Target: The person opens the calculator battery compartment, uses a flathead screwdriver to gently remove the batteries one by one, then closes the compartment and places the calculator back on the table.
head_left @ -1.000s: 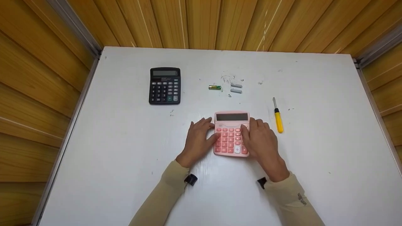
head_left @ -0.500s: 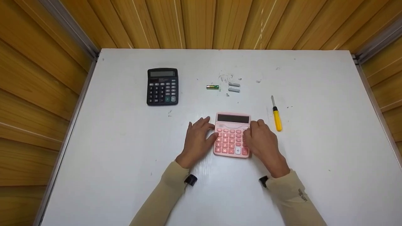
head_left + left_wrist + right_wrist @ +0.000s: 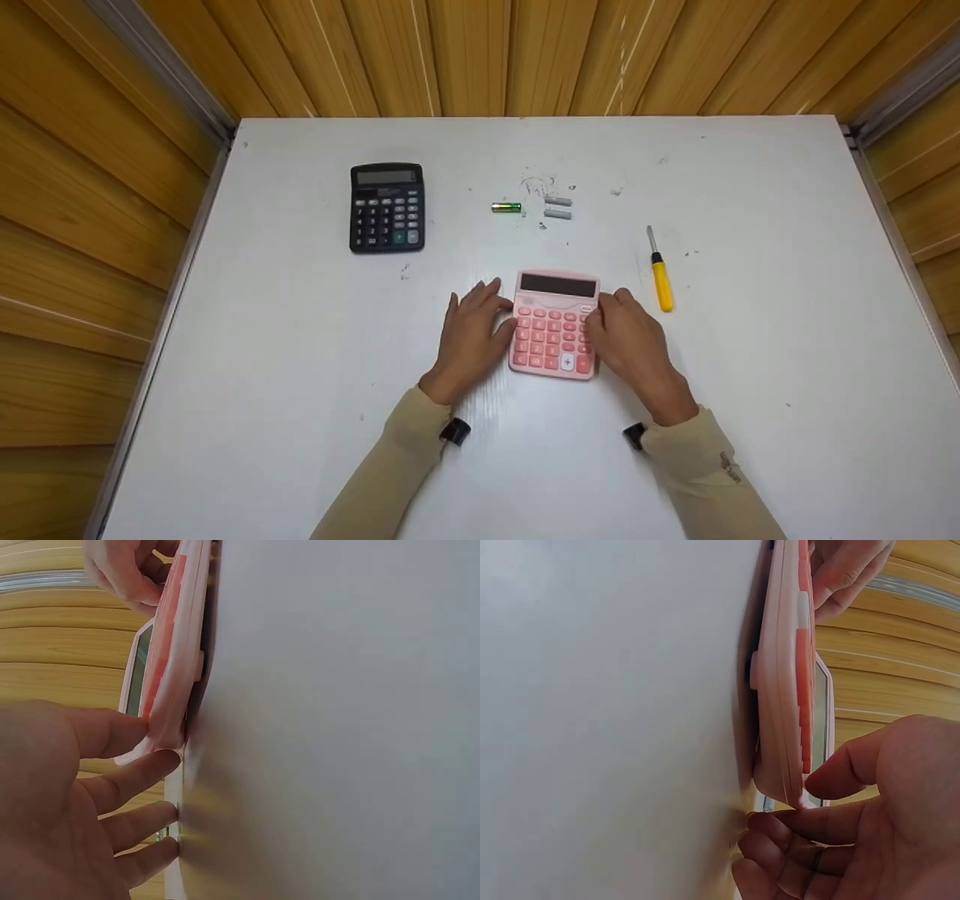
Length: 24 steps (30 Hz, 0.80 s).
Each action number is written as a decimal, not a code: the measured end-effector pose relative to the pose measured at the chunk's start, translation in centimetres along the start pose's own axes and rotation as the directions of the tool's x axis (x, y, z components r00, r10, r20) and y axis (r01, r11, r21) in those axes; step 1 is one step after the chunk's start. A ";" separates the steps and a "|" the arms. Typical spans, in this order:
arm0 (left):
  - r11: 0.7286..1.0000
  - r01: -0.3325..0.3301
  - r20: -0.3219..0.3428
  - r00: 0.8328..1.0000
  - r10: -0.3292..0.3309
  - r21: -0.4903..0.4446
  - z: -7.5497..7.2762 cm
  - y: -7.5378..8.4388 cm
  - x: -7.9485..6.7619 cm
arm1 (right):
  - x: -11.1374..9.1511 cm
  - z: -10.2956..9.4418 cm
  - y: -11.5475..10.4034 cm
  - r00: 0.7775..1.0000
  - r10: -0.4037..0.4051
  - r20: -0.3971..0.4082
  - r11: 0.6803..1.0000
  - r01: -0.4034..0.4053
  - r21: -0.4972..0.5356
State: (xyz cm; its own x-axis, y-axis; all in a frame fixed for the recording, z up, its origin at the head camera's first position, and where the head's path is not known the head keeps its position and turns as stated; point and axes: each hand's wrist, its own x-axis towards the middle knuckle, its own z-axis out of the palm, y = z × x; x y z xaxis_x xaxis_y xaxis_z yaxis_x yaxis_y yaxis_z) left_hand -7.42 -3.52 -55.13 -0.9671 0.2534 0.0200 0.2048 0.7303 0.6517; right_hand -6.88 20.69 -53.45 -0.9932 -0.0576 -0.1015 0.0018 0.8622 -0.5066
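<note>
A pink calculator [image 3: 546,341] with a dark, blank display lies face up on the white table, between both hands. At its left edge my left hand [image 3: 469,337] pinches it: the thumb is on the face's rim and the index fingertip against the side, as the left wrist view shows. The other left fingers are spread, tips at the tabletop. My right hand [image 3: 634,330] grips the right edge, thumb over the keys' border and index finger low at the side. Its remaining fingers curl in beneath, seen in the right wrist view.
Up and left of the hands lies a black calculator [image 3: 387,214] showing a digit. A green battery [image 3: 506,208] and two grey batteries, one the lower grey battery [image 3: 557,214], lie at the back middle. A yellow-handled screwdriver [image 3: 662,285] is to the right. Wooden panels [image 3: 480,60] stand behind the table.
My right thumb has drawn back from over the keys toward the right edge. The pink calculator has turned slightly clockwise. The left hand has barely moved.
</note>
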 end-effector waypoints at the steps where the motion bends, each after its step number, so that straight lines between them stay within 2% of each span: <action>1: 1.000 0.001 0.002 1.000 -0.001 0.001 0.0 0.0 0.0 | 0.0 0.0 0.0 1.000 0.002 0.002 1.000 -0.002 0.000; 11: 1.000 0.005 0.007 1.000 -0.006 0.003 0.0 0.0 -0.1 | 0.0 -0.3 -0.2 0.999 0.018 0.033 1.000 -0.018 -0.005; 16: 1.000 0.014 0.004 1.000 -0.014 0.012 0.0 0.1 0.0 | 0.1 -1.1 -0.1 0.998 0.037 0.055 0.999 -0.036 -0.004; 18: 1.000 0.009 0.000 1.000 -0.009 0.010 0.0 0.2 0.0 | 0.3 -1.7 0.2 0.999 0.038 0.003 0.999 -0.038 -0.005; 20: 1.000 0.003 -0.003 1.000 -0.003 0.008 -0.1 0.2 -0.1 | 0.6 -2.5 0.7 0.995 0.033 -0.097 0.999 -0.035 -0.013; 22: 1.000 -0.001 -0.008 1.000 0.001 0.005 0.0 0.2 -0.1 | 0.9 -3.2 1.5 0.978 0.030 -0.206 0.999 -0.036 -0.027; 24: 1.000 0.002 -0.009 1.000 -0.002 0.007 0.0 0.2 -0.1 | 1.3 -3.8 2.3 0.959 0.035 -0.282 0.998 -0.049 -0.043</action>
State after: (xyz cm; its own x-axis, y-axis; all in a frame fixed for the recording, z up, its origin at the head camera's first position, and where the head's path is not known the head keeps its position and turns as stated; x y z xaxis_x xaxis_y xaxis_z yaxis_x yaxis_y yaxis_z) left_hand -7.25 -3.45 -55.02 -0.9688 0.2464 0.0253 0.2038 0.7351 0.6466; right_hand -8.64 24.56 -51.51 -0.9851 0.1168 0.1260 0.0456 0.8847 -0.4638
